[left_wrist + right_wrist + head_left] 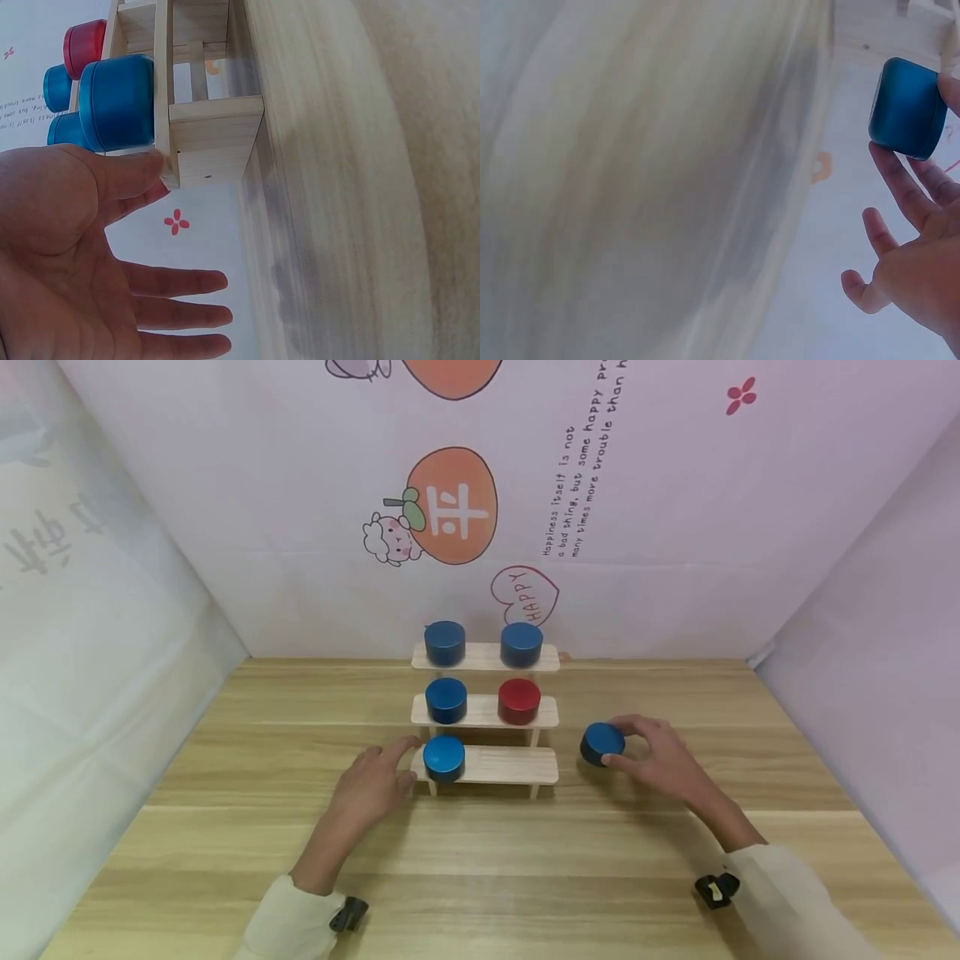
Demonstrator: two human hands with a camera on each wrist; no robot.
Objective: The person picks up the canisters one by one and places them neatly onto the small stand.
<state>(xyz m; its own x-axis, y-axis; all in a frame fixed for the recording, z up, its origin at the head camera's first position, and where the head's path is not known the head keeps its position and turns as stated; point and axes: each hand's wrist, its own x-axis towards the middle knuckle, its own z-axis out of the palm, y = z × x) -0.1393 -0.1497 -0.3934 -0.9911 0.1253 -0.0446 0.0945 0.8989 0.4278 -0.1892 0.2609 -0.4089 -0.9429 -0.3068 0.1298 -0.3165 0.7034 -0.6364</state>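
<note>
A three-tier wooden display stand point(517, 766) stands on the table. Its lowest tier carries a round blue tin point(444, 758) at the left end. My left hand point(372, 785) is at that end, its thumb and index finger pinching the shelf edge, while the other fingers point(184, 313) stretch out straight. To the right of the stand, my right hand point(660, 758) holds another blue tin point(603, 744) between thumb and fingertips. In the right wrist view that held tin point(907, 109) is raised off the table.
On the middle tier sit a blue tin point(446, 701) and a red tin point(519, 702). Two more blue tins, one left point(446, 643) and one right point(521, 645), stand on the top tier. A printed white cloth point(300, 527) hangs behind the wood-grain table point(480, 877).
</note>
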